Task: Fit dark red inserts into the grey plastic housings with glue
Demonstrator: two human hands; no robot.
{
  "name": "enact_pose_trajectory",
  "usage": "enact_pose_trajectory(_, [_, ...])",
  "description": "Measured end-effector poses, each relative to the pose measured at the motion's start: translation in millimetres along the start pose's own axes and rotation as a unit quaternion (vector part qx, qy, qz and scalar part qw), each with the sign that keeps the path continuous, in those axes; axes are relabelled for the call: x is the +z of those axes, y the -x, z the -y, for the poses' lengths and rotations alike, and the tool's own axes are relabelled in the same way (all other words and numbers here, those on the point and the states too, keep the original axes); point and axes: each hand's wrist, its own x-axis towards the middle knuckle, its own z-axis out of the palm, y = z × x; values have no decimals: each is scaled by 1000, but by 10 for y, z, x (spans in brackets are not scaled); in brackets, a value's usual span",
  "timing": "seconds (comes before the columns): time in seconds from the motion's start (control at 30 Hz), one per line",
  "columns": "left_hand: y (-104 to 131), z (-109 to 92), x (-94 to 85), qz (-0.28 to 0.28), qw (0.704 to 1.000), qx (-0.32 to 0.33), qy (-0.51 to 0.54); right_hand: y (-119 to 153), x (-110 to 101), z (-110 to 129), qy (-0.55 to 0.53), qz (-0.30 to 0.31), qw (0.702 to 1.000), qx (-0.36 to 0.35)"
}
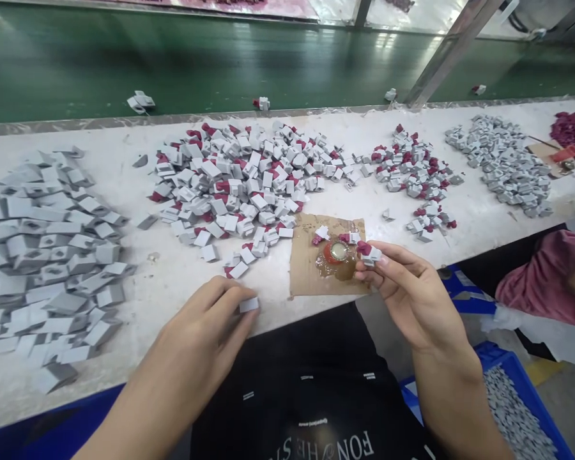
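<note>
Between the fingertips of my left hand (pixel 206 335) is a small grey plastic block (pixel 249 305), held just above the table's front edge. My right hand (pixel 407 287) pinches a grey and dark-red plastic piece (pixel 370 254) between thumb and fingers. Beneath that hand lies a cardboard sheet (pixel 306 271), wet with a brownish liquid. A small round pot (pixel 336 250) with a red side and pale contents sits on the cardboard. Two more grey and red pieces (pixel 321 234) lie beside the pot.
Plain grey blocks (pixel 52 255) are heaped at left. Mixed grey and red pieces (pixel 249 179) fill the middle, with a smaller heap (pixel 412 166) to the right. A green conveyor belt (pixel 196 64) runs behind. Below right stands a blue crate (pixel 531 396), near another person's sleeve (pixel 546 278).
</note>
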Motion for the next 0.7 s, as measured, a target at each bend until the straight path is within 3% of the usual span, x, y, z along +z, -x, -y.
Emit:
enact_pose_trajectory(0.1, [-89, -102, 43, -18, 997, -34, 60, 17, 41, -5, 37, -28, 998, -45])
enact_pose_trajectory(0.2, [-179, -208, 123, -11, 982, -107, 158, 69, 112, 9, 130, -67, 981, -128])
enact_pose_trajectory(0.3, [-257, -291, 215, -8, 954, -167, 248, 127, 165, 26, 203, -57, 963, -169])
enact_pose_trajectory(0.43, [-375, -383, 272, -18, 928, -183, 322, 151, 182, 22, 262, -43, 944, -196])
enact_pose_trajectory(0.57, [-526, -460, 298, -11, 908, -185, 376, 135, 181, 22, 248, -49, 947, -198])
enact_pose_trajectory(0.7, [-674, -538, 376, -9, 882, -173, 438, 124, 183, 31, 148, -49, 976, -150])
